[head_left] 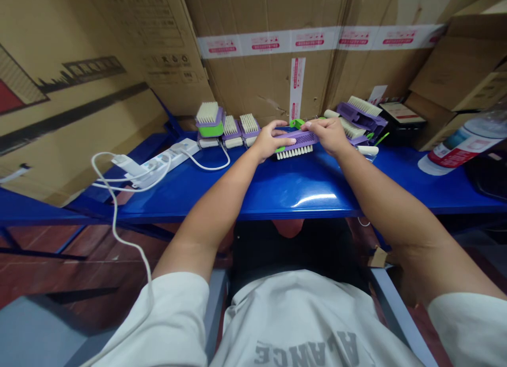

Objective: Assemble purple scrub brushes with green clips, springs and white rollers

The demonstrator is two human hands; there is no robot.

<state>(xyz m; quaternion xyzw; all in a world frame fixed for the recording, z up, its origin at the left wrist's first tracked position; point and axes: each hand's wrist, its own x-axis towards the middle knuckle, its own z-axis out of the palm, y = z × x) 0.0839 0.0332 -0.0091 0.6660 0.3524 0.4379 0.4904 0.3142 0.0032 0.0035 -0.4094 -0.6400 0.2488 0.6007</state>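
A purple brush [298, 140] with white bristles pointing down is held over the blue table, near its back edge. My left hand [271, 140] grips its left end, thumb along the front. At its other end, my right hand [328, 134] pinches the top corner. A bright green part [296, 123] shows behind the brush, between my hands; whether it is attached cannot be made out. More purple brushes [362, 116] lie heaped just right of my right hand. Left of my left hand, several brushes stand bristles up, one a purple and green brush [209, 119].
A white power strip [162, 161] with looping white cables lies on the blue table [293, 198] at left. To the right are a plastic bottle [455, 148] and a black box [404, 116]. Large cardboard [257, 82] closes off the back, with another carton [455, 66] at right.
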